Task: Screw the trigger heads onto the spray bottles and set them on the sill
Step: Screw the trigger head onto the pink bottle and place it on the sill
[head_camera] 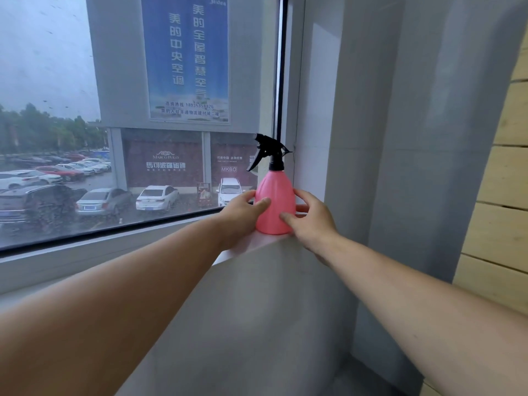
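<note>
A pink spray bottle (275, 195) stands upright on the white sill (243, 248), in the right corner by the window frame. A black trigger head (268, 151) sits on its neck, nozzle pointing left. My left hand (243, 214) grips the bottle's left side, thumb across the front. My right hand (310, 221) holds the right side, thumb on the lower front. Both arms reach in from below.
The window glass (85, 167) runs along the left, with a car park outside. A grey wall column (400, 138) rises right of the bottle, with wooden panelling (503, 195) at the far right. A grey ledge face (257, 324) drops below the sill.
</note>
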`<state>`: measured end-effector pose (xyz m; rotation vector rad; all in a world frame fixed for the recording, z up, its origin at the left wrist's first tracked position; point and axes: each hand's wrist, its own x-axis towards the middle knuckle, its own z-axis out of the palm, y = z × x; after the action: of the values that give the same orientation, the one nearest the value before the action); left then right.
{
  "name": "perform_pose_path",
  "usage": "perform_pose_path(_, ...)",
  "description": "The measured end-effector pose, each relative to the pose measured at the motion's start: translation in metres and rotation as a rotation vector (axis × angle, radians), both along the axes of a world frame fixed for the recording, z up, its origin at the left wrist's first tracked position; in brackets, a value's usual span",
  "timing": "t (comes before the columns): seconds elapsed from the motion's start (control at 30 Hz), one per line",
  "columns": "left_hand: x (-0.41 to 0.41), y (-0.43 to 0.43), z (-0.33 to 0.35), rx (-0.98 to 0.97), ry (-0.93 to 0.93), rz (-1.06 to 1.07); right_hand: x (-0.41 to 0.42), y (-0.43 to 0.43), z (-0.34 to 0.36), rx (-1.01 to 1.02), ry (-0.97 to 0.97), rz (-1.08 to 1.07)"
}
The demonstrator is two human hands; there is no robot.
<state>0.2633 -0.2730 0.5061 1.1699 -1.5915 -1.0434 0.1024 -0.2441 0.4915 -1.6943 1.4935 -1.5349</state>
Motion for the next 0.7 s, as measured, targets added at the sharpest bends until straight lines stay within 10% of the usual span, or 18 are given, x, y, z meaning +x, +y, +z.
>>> perform_pose_path(0.7, 0.021, 0.038, 0.01, -0.02, -0.093, 0.103, 0.002, 0.03, -0.004, 0.044, 0.094, -0.083)
